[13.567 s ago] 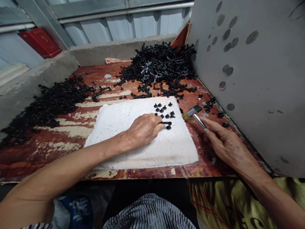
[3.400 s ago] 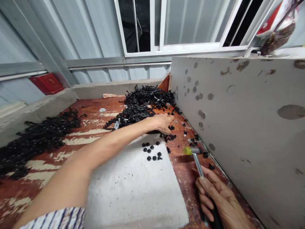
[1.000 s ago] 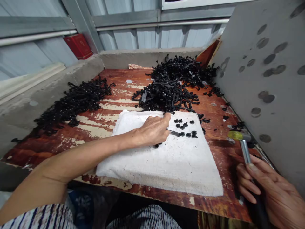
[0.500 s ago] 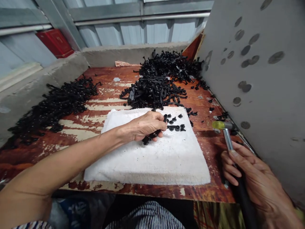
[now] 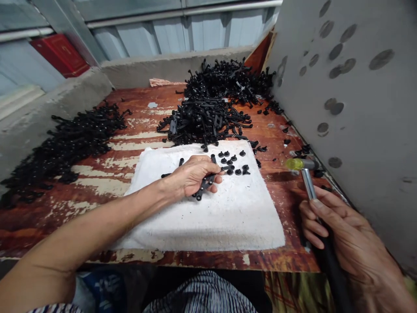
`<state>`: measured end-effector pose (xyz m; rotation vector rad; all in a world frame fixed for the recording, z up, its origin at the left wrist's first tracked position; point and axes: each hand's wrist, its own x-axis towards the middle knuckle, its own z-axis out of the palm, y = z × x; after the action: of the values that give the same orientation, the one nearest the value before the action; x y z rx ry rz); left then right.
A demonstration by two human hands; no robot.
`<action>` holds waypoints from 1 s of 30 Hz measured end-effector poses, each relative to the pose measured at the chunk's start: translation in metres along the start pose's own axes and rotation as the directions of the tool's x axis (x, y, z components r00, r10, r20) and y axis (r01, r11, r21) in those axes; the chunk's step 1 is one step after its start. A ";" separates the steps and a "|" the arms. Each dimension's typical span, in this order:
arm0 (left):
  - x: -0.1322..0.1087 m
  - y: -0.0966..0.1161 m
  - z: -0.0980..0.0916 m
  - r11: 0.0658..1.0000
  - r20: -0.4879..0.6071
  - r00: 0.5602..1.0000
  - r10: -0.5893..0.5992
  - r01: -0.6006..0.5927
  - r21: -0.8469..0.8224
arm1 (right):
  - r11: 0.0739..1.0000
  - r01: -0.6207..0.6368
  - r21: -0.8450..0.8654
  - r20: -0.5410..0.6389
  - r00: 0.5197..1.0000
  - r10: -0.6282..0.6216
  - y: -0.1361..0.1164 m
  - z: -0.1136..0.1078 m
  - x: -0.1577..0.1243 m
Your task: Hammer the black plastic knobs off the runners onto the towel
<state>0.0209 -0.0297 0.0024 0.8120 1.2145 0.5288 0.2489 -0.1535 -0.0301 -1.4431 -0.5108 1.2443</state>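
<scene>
My left hand (image 5: pixel 190 176) rests on a white pad (image 5: pixel 208 217) with its fingers closed around a few black plastic strips (image 5: pixel 203 187). Just right of its fingertips lie several small black round studs (image 5: pixel 233 161) on the pad. My right hand (image 5: pixel 339 230) grips the black handle of a small hammer (image 5: pixel 304 174) with a yellow and metal head, held above the board at the right, apart from the pad.
A worn red wooden board (image 5: pixel 130 143) carries the pad. A heap of black plastic strips (image 5: pixel 215 104) lies behind the pad, another heap (image 5: pixel 61 145) at the left. A grey spotted panel (image 5: pixel 352 100) walls the right side. A concrete ledge (image 5: pixel 163 67) runs behind.
My left hand reached into the far heap, came back to the pad with black strips and has drawn slightly nearer. The hammer stays in my right hand at the right.
</scene>
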 end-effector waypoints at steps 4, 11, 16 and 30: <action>0.002 0.000 -0.001 1.000 -0.004 1.000 0.014 -0.014 -0.009 | 1.000 -0.004 -0.008 -0.026 1.000 0.003 0.001 0.000 0.000; 0.002 0.000 -0.003 1.000 0.003 1.000 0.016 -0.016 -0.014 | 1.000 -0.013 -0.005 -0.052 0.999 0.013 0.000 0.001 0.001; 0.001 0.001 -0.001 1.000 -0.001 1.000 0.009 -0.009 0.004 | 1.000 0.007 0.000 -0.022 1.000 -0.007 0.001 0.000 0.001; 0.001 0.002 0.002 1.000 0.003 1.000 0.025 -0.025 0.002 | 1.000 0.008 -0.023 -0.058 0.998 -0.010 0.003 -0.003 0.004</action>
<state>0.0227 -0.0284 0.0035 0.8300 1.2040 0.5467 0.2518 -0.1520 -0.0352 -1.4902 -0.4936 1.1895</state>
